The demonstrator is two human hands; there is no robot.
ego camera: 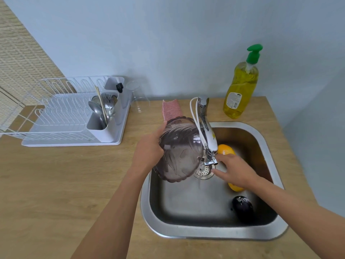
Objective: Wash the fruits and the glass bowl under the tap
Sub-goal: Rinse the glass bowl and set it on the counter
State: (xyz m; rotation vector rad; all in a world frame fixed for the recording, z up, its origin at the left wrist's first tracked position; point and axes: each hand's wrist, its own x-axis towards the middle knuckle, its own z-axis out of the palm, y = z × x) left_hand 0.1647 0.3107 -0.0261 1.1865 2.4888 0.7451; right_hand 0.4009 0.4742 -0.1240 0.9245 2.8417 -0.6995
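Note:
My left hand (149, 148) grips the rim of a smoky glass bowl (180, 149), tilted on its side over the left edge of the steel sink (268, 152). The chrome tap (209, 137) hangs over the drain with a thin stream of water running. My right hand (237, 171) reaches under the spout with fingers spread, holding nothing. An orange fruit (225, 148) lies behind that hand. A yellow fruit (235, 187) peeks out below the wrist. A dark purple fruit (242, 205) rests at the sink's front right.
A green-capped bottle of yellow dish soap (241, 86) stands behind the sink. A pink sponge cloth (170, 109) lies behind the bowl. A white dish rack (74, 113) with cutlery sits at the left on the wooden counter (65, 184), a clear glass (139, 98) beside it.

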